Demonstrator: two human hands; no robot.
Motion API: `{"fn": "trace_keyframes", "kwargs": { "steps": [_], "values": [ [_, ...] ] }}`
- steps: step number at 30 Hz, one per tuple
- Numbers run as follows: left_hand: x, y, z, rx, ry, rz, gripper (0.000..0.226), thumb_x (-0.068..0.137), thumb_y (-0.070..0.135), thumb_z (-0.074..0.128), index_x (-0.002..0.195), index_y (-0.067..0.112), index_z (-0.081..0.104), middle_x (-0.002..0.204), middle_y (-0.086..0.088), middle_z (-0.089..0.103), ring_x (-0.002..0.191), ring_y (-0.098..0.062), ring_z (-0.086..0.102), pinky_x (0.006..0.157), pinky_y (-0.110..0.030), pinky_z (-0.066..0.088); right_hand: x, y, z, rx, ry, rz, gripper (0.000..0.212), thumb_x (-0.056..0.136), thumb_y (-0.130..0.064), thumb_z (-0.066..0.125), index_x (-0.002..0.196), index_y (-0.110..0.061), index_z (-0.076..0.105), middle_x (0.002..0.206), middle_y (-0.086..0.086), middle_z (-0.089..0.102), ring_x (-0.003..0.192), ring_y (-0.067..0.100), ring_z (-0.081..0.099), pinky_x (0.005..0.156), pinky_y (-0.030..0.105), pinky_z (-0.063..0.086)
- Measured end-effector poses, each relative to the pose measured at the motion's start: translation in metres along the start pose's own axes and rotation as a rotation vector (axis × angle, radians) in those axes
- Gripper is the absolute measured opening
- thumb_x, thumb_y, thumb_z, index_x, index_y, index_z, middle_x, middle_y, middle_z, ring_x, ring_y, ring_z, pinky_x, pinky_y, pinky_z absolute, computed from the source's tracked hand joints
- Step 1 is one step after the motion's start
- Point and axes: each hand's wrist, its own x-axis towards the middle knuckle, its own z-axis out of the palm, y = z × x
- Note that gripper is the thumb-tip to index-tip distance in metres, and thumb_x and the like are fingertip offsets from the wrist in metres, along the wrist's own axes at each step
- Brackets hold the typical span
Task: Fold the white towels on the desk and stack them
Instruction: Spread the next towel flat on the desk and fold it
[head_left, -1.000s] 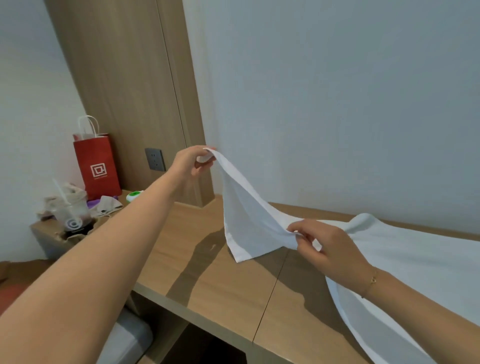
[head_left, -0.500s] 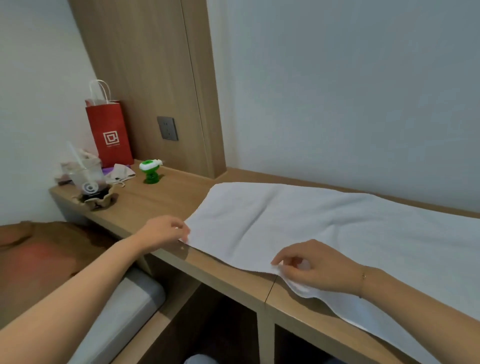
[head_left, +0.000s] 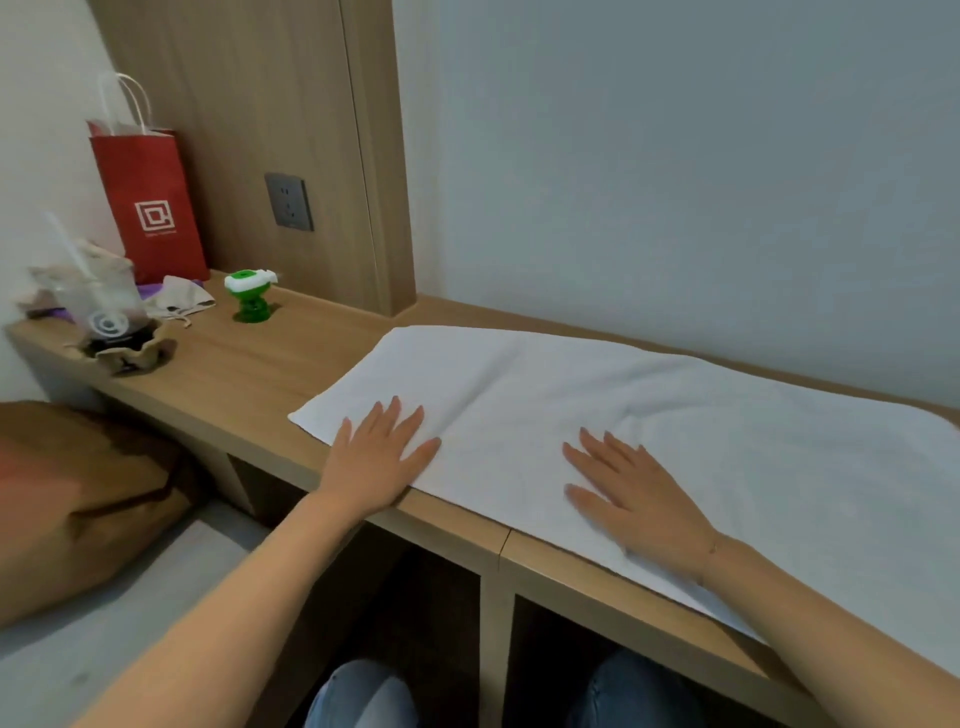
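Note:
A large white towel (head_left: 597, 395) lies spread flat along the wooden desk (head_left: 249, 384), running off the right edge of the view. My left hand (head_left: 376, 460) rests palm down on the towel's near left corner, fingers spread. My right hand (head_left: 634, 493) presses flat on the towel's near edge further right, fingers apart. Neither hand grips the cloth. The towel's right end is out of view.
At the desk's far left stand a red paper bag (head_left: 150, 202), a plastic cup with a straw (head_left: 104, 306), a crumpled cloth (head_left: 179, 301) and a small green toy (head_left: 250, 296). A wall socket (head_left: 289, 201) sits on the wooden panel. Open shelves lie under the desk.
The towel, held up in the air by both hands a second ago, now lies flat on the desk. Both hands let go of its edge and now press on it with open palms.

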Motion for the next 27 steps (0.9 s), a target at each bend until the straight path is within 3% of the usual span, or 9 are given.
{"fn": "trace_keyframes", "kwargs": {
  "steps": [3,6,9,12,14,17,21,23,27],
  "values": [
    [-0.011,-0.013,0.003,0.013,-0.033,-0.032,0.069,0.096,0.067,0.013,0.156,0.037,-0.002,0.164,0.001,-0.012,0.151,-0.020,-0.011,0.120,-0.048,-0.006,-0.012,0.005,0.000,0.123,-0.019,-0.046,0.065,0.087,-0.074,0.012,0.148,-0.051,0.006,0.156,-0.029,-0.010,0.144,-0.005,-0.014,0.114,0.024,-0.014],
    [-0.025,-0.020,0.001,0.007,-0.062,-0.040,0.076,0.091,0.073,0.013,0.156,0.037,-0.003,0.164,0.001,-0.013,0.151,-0.021,-0.011,0.121,-0.046,-0.004,-0.018,0.001,-0.001,0.021,-0.022,-0.044,0.067,0.090,-0.070,0.012,0.152,-0.045,0.003,0.156,-0.026,-0.012,0.144,-0.003,-0.016,0.116,0.027,-0.013],
    [-0.024,-0.019,-0.009,0.018,-0.040,-0.058,0.073,0.094,0.070,0.020,0.156,0.033,0.013,0.165,-0.001,0.004,0.152,-0.024,0.005,0.120,-0.046,0.010,-0.020,-0.008,-0.003,-0.034,-0.022,-0.025,0.064,0.096,-0.064,0.016,0.153,-0.040,0.005,0.159,-0.021,-0.007,0.146,0.002,-0.011,0.119,0.031,-0.008],
    [-0.004,-0.024,-0.023,-0.209,0.163,-0.100,0.046,0.099,0.053,0.040,0.134,0.026,0.054,0.143,-0.002,0.051,0.127,-0.024,0.049,0.105,-0.041,0.039,-0.011,-0.014,-0.016,-0.009,0.027,-0.035,0.058,0.097,-0.060,0.031,0.149,-0.034,0.031,0.155,-0.018,0.024,0.145,0.008,0.020,0.115,0.026,0.019],
    [0.021,-0.030,-0.032,-0.374,0.364,-0.130,0.034,0.099,0.041,0.048,0.125,0.023,0.061,0.132,-0.001,0.059,0.118,-0.021,0.054,0.097,-0.039,0.045,0.010,-0.018,-0.032,0.036,0.081,-0.039,0.043,0.096,-0.052,0.044,0.132,-0.030,0.053,0.135,-0.015,0.050,0.125,0.010,0.048,0.100,0.021,0.038],
    [0.063,-0.035,-0.041,-0.392,0.485,-0.181,0.039,0.098,0.041,0.052,0.131,0.021,0.057,0.137,-0.004,0.055,0.124,-0.026,0.049,0.099,-0.043,0.042,0.065,-0.025,-0.055,0.054,0.168,-0.089,0.026,0.095,-0.035,0.056,0.117,-0.023,0.064,0.117,-0.005,0.062,0.109,0.015,0.056,0.090,0.026,0.041],
    [0.089,-0.038,-0.015,-0.361,0.384,-0.324,0.062,0.097,0.056,0.041,0.145,0.015,0.039,0.146,-0.007,0.045,0.135,-0.029,0.037,0.111,-0.043,0.027,0.156,-0.030,-0.073,0.032,0.192,-0.097,0.022,0.093,-0.031,0.061,0.111,-0.021,0.067,0.112,-0.002,0.062,0.106,0.017,0.057,0.080,0.021,0.037],
    [0.097,-0.044,-0.001,-0.361,0.411,-0.358,0.064,0.096,0.058,0.037,0.138,0.011,0.044,0.139,-0.009,0.051,0.131,-0.029,0.041,0.111,-0.043,0.029,0.206,-0.032,-0.079,0.069,0.123,-0.060,0.027,0.092,-0.034,0.062,0.113,-0.017,0.066,0.109,-0.001,0.058,0.107,0.020,0.056,0.079,0.021,0.035],
    [0.103,-0.052,0.003,-0.435,0.453,-0.395,0.059,0.097,0.056,0.036,0.129,0.009,0.050,0.128,-0.010,0.057,0.124,-0.028,0.046,0.107,-0.044,0.035,0.280,-0.028,-0.077,0.136,-0.139,0.055,0.050,0.088,-0.043,0.067,0.124,-0.010,0.058,0.120,0.005,0.056,0.115,0.024,0.054,0.094,0.029,0.040]
  ]
}}
